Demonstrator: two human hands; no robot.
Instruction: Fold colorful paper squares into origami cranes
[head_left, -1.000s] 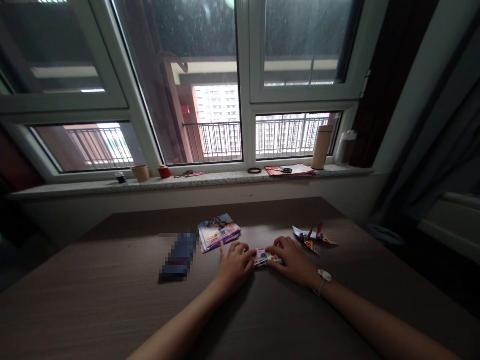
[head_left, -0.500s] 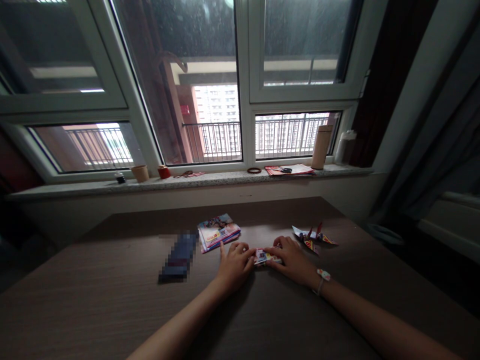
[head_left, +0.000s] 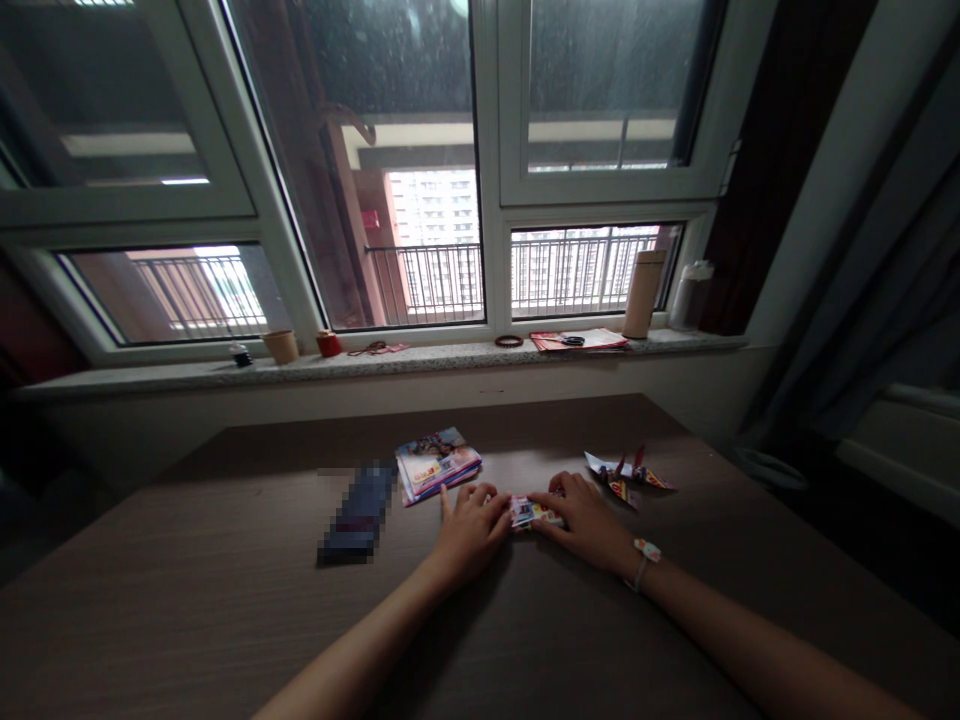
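Between my hands a small folded printed paper (head_left: 534, 512) lies on the brown table, colourful with a light patch. My left hand (head_left: 469, 525) grips its left edge with the thumb and curled fingers. At its right side my right hand (head_left: 583, 520), with a bracelet on the wrist, pinches the paper, thumb at the near edge and fingers over the far edge. Just beyond my left hand is a stack of printed sheets (head_left: 439, 465). To the right of my right hand stand folded paper figures (head_left: 626, 475) with pointed red tips.
A dark pixelated object (head_left: 358, 515) lies left of the stack. Along the windowsill (head_left: 450, 358) stand a paper cup (head_left: 280, 346), a red spool-like item (head_left: 328, 344), a tan bottle (head_left: 643, 295) and a clear bottle (head_left: 691, 295). Scissors (head_left: 573, 341) rest on papers there.
Almost nothing differs. The folded paper and my fingers on it have shifted very slightly; the other things lie where they were.
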